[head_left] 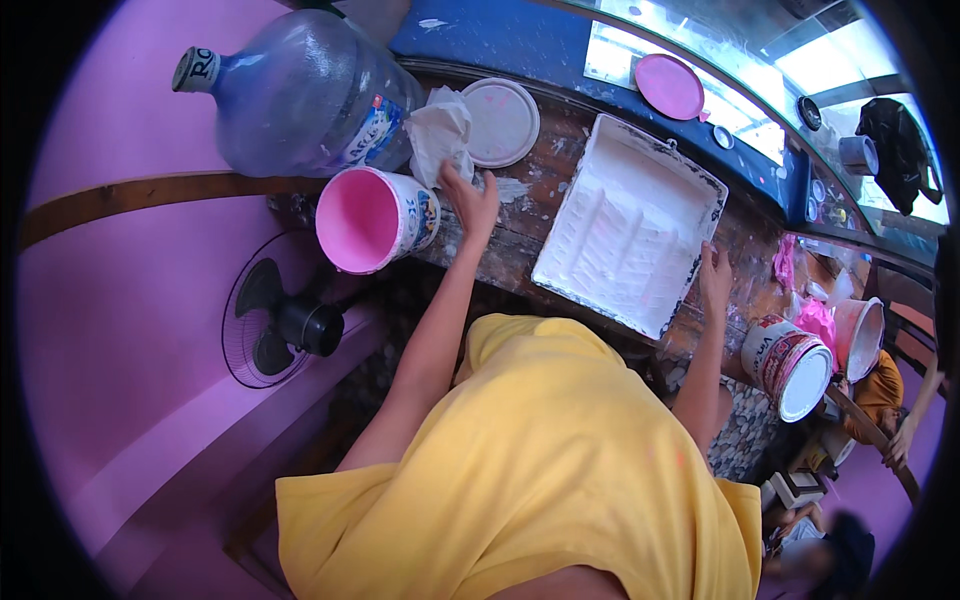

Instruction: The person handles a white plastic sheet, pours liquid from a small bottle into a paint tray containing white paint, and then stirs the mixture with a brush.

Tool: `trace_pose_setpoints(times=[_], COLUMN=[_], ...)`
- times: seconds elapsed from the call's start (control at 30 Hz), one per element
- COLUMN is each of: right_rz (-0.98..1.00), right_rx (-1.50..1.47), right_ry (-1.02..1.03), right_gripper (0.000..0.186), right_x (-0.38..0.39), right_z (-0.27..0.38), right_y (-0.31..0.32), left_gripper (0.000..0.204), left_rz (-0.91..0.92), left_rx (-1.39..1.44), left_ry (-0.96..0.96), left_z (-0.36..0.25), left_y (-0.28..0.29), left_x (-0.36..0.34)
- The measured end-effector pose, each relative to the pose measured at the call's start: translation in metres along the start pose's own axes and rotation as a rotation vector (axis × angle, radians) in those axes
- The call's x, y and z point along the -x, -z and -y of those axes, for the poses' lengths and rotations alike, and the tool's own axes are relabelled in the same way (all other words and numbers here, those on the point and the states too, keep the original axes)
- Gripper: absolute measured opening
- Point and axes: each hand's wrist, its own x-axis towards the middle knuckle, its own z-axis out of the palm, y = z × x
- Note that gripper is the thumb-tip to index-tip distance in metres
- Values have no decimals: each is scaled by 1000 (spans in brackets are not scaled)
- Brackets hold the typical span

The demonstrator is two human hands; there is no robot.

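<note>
At the upper middle, my left hand (470, 205) reaches to the lower edge of a crumpled white paper or plastic piece (440, 125), fingertips touching it and thumb apart. Just left of it is a white bucket with a pink interior (358, 220); a round pale lid (495, 115) lies behind it. My right hand (713, 265) has its fingers at the right rim of a white, paint-coated roller tray (615, 235), holding that edge. The tray rests on a paint-spattered wooden surface (480, 260).
A big water jug (300, 90) stands upper left, above a black fan (305, 323). A pink lid (668, 85) sits on a blue ledge (480, 35). Paint cans (775, 355) and buckets (858, 335) crowd the right, where other people (875, 395) are at the edge.
</note>
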Motion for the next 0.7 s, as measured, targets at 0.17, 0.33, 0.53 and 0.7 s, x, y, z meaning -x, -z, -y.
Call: trace_pose_setpoints(times=[0.17, 0.33, 0.53, 0.7], right_rz=[-115, -127, -104, -93], right_rx=[-92, -127, -128, -159], right_ry=[140, 57, -42, 110], right_gripper=[45, 45, 40, 37], right_x=[21, 61, 84, 76], right_z=[-30, -34, -37, -43], right_y=[0, 16, 22, 12], left_gripper=[73, 34, 10, 19], left_rz=[-359, -277, -294, -303], left_rx=[-65, 223, 268, 265], left_ry=[229, 500, 290, 198], left_z=[29, 67, 48, 23], left_y=[-15, -17, -8, 17], left_x=[-62, -61, -25, -58])
